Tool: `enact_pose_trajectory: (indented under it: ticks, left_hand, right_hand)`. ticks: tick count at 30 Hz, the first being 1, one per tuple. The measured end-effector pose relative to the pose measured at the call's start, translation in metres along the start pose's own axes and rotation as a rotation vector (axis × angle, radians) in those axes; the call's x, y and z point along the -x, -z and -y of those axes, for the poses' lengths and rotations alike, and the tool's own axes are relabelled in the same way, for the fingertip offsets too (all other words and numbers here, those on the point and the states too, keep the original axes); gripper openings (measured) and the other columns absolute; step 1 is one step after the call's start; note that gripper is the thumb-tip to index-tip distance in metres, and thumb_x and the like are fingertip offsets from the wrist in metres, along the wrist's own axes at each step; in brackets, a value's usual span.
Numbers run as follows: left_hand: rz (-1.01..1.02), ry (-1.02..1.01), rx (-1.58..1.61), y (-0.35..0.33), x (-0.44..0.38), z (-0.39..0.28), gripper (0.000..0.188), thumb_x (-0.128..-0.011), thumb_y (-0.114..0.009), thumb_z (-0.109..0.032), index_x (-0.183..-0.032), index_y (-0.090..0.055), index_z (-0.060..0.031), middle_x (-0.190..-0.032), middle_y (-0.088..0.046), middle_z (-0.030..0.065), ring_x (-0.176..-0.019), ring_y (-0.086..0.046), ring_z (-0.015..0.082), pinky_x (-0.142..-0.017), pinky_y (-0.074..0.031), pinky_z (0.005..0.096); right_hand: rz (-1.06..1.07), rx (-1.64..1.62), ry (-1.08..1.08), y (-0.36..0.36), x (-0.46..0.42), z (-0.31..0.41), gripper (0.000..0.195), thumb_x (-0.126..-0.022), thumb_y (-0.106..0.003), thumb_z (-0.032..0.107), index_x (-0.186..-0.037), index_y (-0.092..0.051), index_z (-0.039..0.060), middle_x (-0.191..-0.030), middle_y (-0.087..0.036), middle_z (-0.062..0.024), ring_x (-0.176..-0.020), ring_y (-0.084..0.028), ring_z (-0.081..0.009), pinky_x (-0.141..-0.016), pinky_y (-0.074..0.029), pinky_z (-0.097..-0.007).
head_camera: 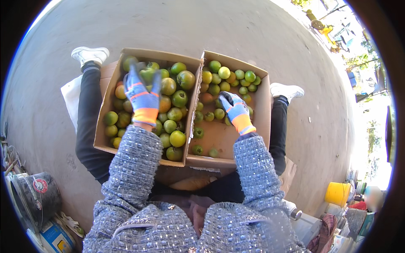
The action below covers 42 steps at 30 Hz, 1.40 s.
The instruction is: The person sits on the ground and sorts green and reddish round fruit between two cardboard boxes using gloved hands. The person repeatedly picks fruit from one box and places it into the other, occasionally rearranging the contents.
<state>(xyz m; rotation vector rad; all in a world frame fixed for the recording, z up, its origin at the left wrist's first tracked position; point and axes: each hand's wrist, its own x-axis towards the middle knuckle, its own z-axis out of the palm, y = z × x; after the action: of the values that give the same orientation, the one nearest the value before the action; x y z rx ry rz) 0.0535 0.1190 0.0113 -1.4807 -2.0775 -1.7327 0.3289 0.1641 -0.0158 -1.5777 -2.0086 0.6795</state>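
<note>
Two cardboard boxes stand side by side between the person's legs. The left box (109, 79) is full of green, yellowish and orange-tinged tomatoes (177, 139). My left hand (142, 95), in a blue and orange work glove, reaches over its upper left part; the fingers are spread and blurred at a green tomato (147, 76), and I cannot tell whether they grip it. The right box (261, 126) holds mostly smaller tomatoes (224, 72), gathered in its far half, with bare cardboard showing near me. Above these is my gloved right hand (235, 110), its fingers curled; what lies inside them is hidden.
A black bucket (47, 196) and a blue printed package (55, 237) stand at the lower left. At the lower right are a yellow bucket (338, 193), a checked cloth (324, 234) and other clutter. White shoes (91, 55) flank the boxes on the concrete floor (177, 25).
</note>
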Motion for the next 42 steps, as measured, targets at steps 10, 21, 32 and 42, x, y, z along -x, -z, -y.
enact_pose_trajectory:
  ticks: [10, 21, 32, 42]
  left_hand:
    - [0.179, -0.314, -0.277, -0.013, 0.018, 0.0, 0.073, -0.084, -0.068, -0.03, -0.143, -0.036, -0.0035, -0.14, -0.045, 0.0158, -0.129, -0.041, 0.0349, -0.109, -0.028, 0.0461]
    - [0.327, -0.503, -0.072, -0.016, 0.029, -0.025, 0.074, -0.079, -0.072, -0.021, -0.141, -0.036, 0.0005, -0.139, -0.046, 0.0176, -0.126, -0.042, 0.0386, -0.108, -0.031, 0.047]
    - [0.664, -0.613, 0.054, -0.02, 0.049, -0.044, 0.072, -0.073, -0.076, -0.031, -0.135, -0.048, -0.0093, -0.132, -0.054, 0.0093, -0.128, -0.044, 0.0285, -0.11, -0.029, 0.0466]
    - [0.663, -0.566, 0.1, -0.019, 0.047, -0.04, 0.061, -0.069, -0.079, -0.032, -0.123, -0.059, -0.0131, -0.119, -0.061, 0.0064, -0.119, -0.052, 0.0265, -0.107, -0.031, 0.0493]
  right_hand:
    - [0.357, 0.892, -0.018, 0.004, 0.016, 0.022, 0.078, -0.08, -0.065, 0.051, -0.144, -0.037, 0.0168, -0.135, -0.05, -0.0073, -0.129, -0.041, -0.0284, -0.103, -0.029, -0.0443]
    - [0.378, 0.91, 0.089, -0.005, 0.02, 0.025, 0.073, -0.082, -0.064, 0.043, -0.144, -0.037, 0.0142, -0.117, -0.062, -0.0121, -0.115, -0.05, -0.0329, -0.103, -0.029, -0.0453]
    - [0.299, -1.294, -0.14, -0.002, 0.016, 0.027, 0.053, -0.093, -0.061, 0.011, -0.142, -0.041, 0.0041, -0.11, -0.059, 0.0038, -0.082, -0.05, 0.0002, -0.067, -0.04, -0.0142]
    - [0.219, -0.927, -0.134, -0.014, 0.013, 0.019, 0.048, -0.09, -0.066, 0.021, -0.133, -0.051, 0.0048, -0.107, -0.066, -0.0042, -0.089, -0.061, -0.0108, -0.074, -0.049, -0.0259]
